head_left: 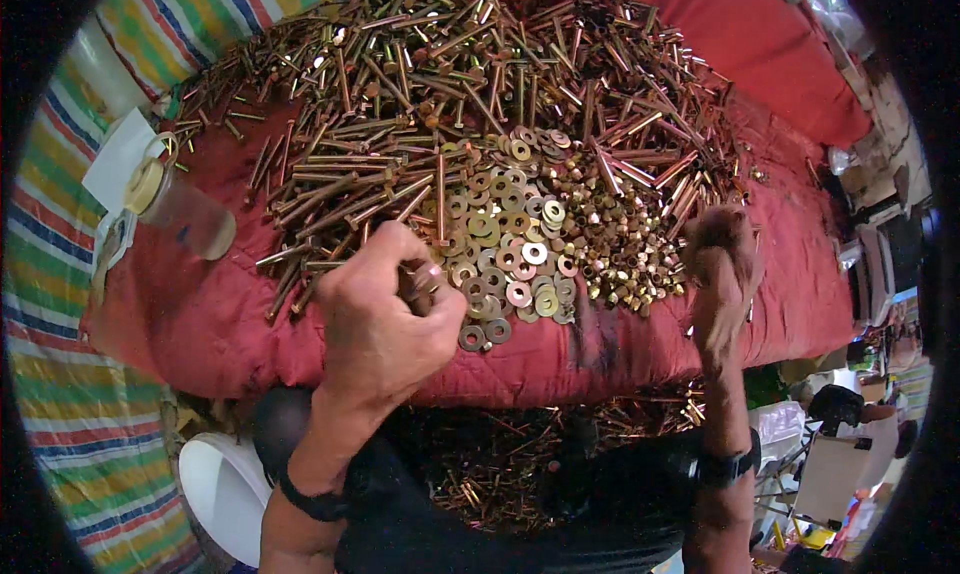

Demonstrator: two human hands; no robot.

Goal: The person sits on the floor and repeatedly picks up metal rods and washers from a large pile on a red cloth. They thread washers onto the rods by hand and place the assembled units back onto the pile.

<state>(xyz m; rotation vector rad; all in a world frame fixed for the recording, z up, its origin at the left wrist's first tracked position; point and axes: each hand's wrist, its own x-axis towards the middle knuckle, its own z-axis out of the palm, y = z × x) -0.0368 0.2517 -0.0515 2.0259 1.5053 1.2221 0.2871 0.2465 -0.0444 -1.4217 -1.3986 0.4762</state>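
Note:
My left hand (385,309) is closed at the left edge of a patch of flat round washers (498,259). Small coppery metal shows inside its curled fingers, too little of it to name. Long hex-head bolts (320,199) lie just beyond that hand. To the right, my right hand (722,259) hangs beside a heap of small brassy nuts (620,234), close to more bolts (650,159). Motion smears its fingers, so I cannot make out whether they grip anything.
A red padded cloth (250,349) carries the hardware, with a large bolt mound (480,54) at the back. At left lies a clear plastic jar (185,209) with a cream lid. More bolts (490,474) lie below the front edge, and a white bucket (225,494) stands lower left.

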